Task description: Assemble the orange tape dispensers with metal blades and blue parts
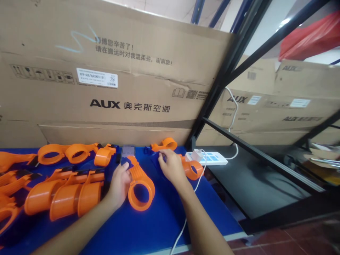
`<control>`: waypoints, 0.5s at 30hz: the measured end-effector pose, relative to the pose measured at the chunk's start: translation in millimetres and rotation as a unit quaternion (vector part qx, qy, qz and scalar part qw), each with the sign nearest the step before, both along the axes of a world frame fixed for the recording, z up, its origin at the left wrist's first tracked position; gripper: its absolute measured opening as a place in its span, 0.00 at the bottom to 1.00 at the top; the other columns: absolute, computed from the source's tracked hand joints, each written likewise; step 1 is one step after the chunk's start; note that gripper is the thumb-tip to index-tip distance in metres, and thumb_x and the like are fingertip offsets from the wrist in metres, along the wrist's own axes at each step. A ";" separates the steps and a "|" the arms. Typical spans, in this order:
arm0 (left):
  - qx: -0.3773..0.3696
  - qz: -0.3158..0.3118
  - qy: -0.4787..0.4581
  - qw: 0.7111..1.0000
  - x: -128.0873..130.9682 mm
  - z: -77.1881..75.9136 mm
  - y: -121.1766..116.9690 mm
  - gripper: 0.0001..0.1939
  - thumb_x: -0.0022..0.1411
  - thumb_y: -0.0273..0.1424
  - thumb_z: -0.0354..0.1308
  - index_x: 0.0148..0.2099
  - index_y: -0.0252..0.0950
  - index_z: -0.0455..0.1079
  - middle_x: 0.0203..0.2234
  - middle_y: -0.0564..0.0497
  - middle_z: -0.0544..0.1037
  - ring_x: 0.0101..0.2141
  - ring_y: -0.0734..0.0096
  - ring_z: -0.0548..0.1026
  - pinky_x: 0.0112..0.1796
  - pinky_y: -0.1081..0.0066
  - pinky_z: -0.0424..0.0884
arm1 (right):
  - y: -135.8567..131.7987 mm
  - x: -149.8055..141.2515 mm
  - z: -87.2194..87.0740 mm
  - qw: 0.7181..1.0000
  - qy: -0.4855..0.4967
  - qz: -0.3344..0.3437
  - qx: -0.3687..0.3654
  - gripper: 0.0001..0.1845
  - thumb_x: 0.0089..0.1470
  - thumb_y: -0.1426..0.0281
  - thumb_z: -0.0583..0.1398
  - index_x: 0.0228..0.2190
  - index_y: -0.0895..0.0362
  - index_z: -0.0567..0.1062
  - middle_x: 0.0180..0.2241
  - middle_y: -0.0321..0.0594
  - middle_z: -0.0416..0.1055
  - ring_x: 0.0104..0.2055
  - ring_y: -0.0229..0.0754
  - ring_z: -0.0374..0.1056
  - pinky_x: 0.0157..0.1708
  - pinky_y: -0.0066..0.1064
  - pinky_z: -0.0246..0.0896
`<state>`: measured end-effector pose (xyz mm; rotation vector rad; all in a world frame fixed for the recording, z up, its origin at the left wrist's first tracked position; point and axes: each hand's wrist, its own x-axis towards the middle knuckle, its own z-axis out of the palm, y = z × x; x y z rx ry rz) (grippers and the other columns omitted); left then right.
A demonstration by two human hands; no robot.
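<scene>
My left hand [120, 184] lies on the blue table [159, 219], its fingers closed round the ribbed handle of an orange plastic ring part [140, 187] whose ring end points toward me. My right hand [171, 165] rests further back with its fingers curled on a small dark blue piece beside a second orange ring part [191, 168]. A third orange ring part [164, 144] lies just behind that hand. A phone [128, 152] lies flat between the two hands, near the cardboard.
Several more orange ring parts [63, 194] are piled at the left of the table. Big AUX cardboard boxes [106, 81] wall the back. A white power strip [209, 157] with a charger and cable sits at the right, next to a black metal rack [239, 141].
</scene>
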<state>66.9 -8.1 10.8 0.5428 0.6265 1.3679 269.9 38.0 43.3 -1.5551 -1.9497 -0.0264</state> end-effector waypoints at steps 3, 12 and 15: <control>0.004 -0.024 0.007 1.000 3.9 -4.7 -7.0 0.30 0.54 0.41 0.68 0.56 0.33 0.73 0.45 0.37 0.84 0.47 0.43 0.82 0.46 0.53 0.78 | -4.8 -18.2 -11.1 0.996 0.061 0.054 0.032 0.13 0.64 0.72 0.55 0.41 0.58 0.80 0.38 0.46 0.79 0.40 0.47 0.75 0.44 0.35 0.67; 0.021 -0.043 -0.011 0.999 -2.4 -16.3 -23.8 0.36 0.55 0.39 0.70 0.64 0.36 0.70 0.53 0.36 0.81 0.53 0.41 0.79 0.52 0.50 0.75 | -10.0 -33.1 -18.4 0.983 0.132 0.089 0.088 0.14 0.66 0.69 0.56 0.45 0.57 0.80 0.39 0.48 0.78 0.41 0.48 0.75 0.48 0.40 0.71; 0.022 -0.039 -0.004 0.999 -2.7 -18.5 -21.4 0.34 0.56 0.39 0.70 0.63 0.36 0.71 0.52 0.36 0.82 0.53 0.41 0.79 0.53 0.50 0.74 | -10.8 -34.2 -18.8 0.976 0.178 0.100 0.071 0.12 0.65 0.67 0.58 0.43 0.56 0.81 0.38 0.46 0.78 0.40 0.47 0.75 0.46 0.40 0.72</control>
